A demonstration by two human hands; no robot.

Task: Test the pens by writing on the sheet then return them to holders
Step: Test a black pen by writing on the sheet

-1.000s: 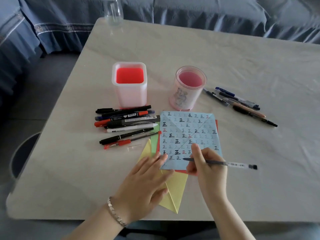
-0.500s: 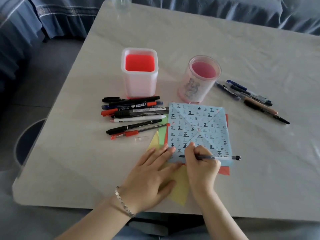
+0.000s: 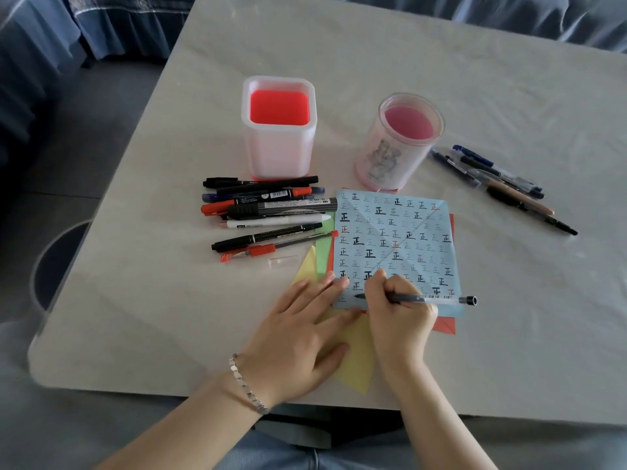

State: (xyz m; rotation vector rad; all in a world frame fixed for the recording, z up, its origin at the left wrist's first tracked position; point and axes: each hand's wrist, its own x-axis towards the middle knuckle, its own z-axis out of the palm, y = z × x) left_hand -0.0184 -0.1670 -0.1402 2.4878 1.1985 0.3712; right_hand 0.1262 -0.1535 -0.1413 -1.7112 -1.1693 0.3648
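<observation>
A light blue sheet (image 3: 403, 239) covered in written characters lies on the table over red, green and yellow papers. My right hand (image 3: 397, 313) grips a thin dark pen (image 3: 431, 298), its tip on the sheet's near left corner. My left hand (image 3: 298, 337) presses flat on the papers beside it, fingertips on the sheet's edge. A square white holder (image 3: 279, 144) with a red bottom and a round clear holder (image 3: 397, 144) stand behind the sheet; both look empty. A pile of several pens (image 3: 268, 215) lies left of the sheet, and several more pens (image 3: 502, 188) lie to the right.
A small clear pen cap (image 3: 281, 261) lies near the left pile. The pale table (image 3: 475, 96) is edged by blue upholstered seating (image 3: 101, 25) at the back and left. A round dark stool (image 3: 54, 262) sits below the table's left edge.
The view has tilted down and closer. My right hand shifted the pen a little left along the sheet's near edge while writing; my left hand stays pressed on the papers.
</observation>
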